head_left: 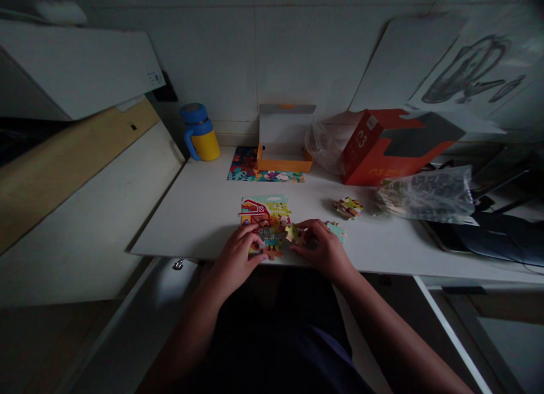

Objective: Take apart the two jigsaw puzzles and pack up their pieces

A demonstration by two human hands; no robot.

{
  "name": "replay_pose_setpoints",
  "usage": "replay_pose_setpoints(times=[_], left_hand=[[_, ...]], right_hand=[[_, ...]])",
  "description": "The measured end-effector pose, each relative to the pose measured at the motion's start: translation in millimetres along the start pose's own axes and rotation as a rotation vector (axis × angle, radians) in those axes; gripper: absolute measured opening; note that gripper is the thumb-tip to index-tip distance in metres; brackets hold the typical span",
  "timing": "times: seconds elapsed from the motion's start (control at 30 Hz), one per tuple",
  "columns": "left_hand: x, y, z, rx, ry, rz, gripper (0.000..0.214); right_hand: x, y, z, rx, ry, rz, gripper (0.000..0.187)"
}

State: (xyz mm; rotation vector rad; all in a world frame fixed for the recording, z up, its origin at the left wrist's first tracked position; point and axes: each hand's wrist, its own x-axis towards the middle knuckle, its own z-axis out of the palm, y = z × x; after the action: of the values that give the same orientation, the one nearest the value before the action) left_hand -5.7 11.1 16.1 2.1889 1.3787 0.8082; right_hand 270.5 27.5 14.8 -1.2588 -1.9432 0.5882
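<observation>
A partly joined jigsaw puzzle [266, 211] with a red barn lies flat near the table's front edge. My left hand [242, 251] rests at its lower left, fingers curved and apart, with fingertips on the joined pieces. At the puzzle's right side, my right hand [321, 246] pinches a yellow-green puzzle piece [292, 233] between thumb and fingers. Part of that piece is hidden by the fingers. Just beyond the right knuckles lies a pale green puzzle piece [338, 232]. Farther right sits a small heap of loose puzzle pieces [349, 207].
Behind the puzzle, an open orange box [284, 164] stands on a colourful printed sheet [241, 170]. A blue and yellow flask [203, 136] is at back left. Toward the right are a red box [374, 150], a clear plastic bag [433, 198] and a dark object [488, 238].
</observation>
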Motion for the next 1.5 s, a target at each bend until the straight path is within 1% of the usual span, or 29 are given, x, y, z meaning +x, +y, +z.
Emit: replay_pose_setpoints(times=[0.1, 0.2, 0.33, 0.47, 0.6, 0.7, 0.8, 0.9, 1.0, 1.07, 1.17, 1.27, 1.33, 1.4, 1.43, 1.5], left_hand=[[0.4, 1.8, 0.3, -0.027, 0.021, -0.010, 0.022], [1.7, 4.4, 0.9, -0.037, 0.041, -0.014, 0.024], [6.5, 7.0, 1.7, -0.025, 0.031, 0.003, 0.026], [14.6, 10.0, 1.9, -0.001, -0.010, -0.014, 0.029], [21.8, 12.5, 4.5, 0.010, -0.048, -0.058, 0.030], [24.2, 12.5, 7.1, -0.035, -0.052, -0.069, 0.029], [25.1, 13.1, 8.9, -0.129, -0.058, -0.086, 0.028], [26.1, 15.9, 13.3, -0.249, -0.047, -0.115, 0.028], [28.0, 19.2, 23.8, -0.396, 0.002, -0.153, 0.025], [29.7, 20.2, 32.8, -0.496, 0.046, -0.193, 0.019], [32.8, 18.8, 43.7, -0.612, 0.108, -0.258, 0.014], [35.4, 16.5, 49.0, -0.690, 0.152, -0.309, 0.018], [36.3, 16.2, 50.6, -0.735, 0.150, -0.322, 0.020], [36.5, 16.9, 52.2, -0.769, 0.137, -0.325, 0.020], [36.4, 17.4, 53.3, -0.782, 0.128, -0.324, 0.020], [35.9, 18.0, 56.0, -0.797, 0.122, -0.322, 0.021]], right_hand=[[-4.1, 6.9, -6.6, -0.013, 0.021, 0.017, 0.047], [-5.9, 5.7, -9.5, -0.012, -0.021, -0.081, 0.042], [-0.3, -4.4, -13.0, -0.003, -0.157, -0.250, 0.034], [16.4, -14.7, -18.8, -0.062, -0.319, -0.375, 0.043], [29.6, -19.9, -18.7, -0.077, -0.393, -0.420, 0.049], [29.4, -17.5, -13.5, -0.081, -0.425, -0.391, 0.051], [23.7, -12.2, -7.8, -0.079, -0.415, -0.326, 0.053], [18.1, -10.2, -4.7, -0.066, -0.363, -0.288, 0.054], [15.5, -12.4, -3.6, -0.060, -0.305, -0.278, 0.054], [15.1, -13.7, -3.5, -0.077, -0.269, -0.289, 0.053], [14.3, -14.0, -5.2, -0.117, -0.178, -0.305, 0.047], [10.6, -13.5, -10.0, -0.127, -0.065, -0.267, 0.044], [6.3, -13.0, -13.3, -0.119, -0.054, -0.242, 0.048], [1.4, -12.1, -15.1, -0.122, -0.089, -0.236, 0.054], [-0.7, -11.5, -15.5, -0.130, -0.105, -0.235, 0.055], [-4.1, -10.6, -15.3, -0.152, -0.100, -0.225, 0.050]])
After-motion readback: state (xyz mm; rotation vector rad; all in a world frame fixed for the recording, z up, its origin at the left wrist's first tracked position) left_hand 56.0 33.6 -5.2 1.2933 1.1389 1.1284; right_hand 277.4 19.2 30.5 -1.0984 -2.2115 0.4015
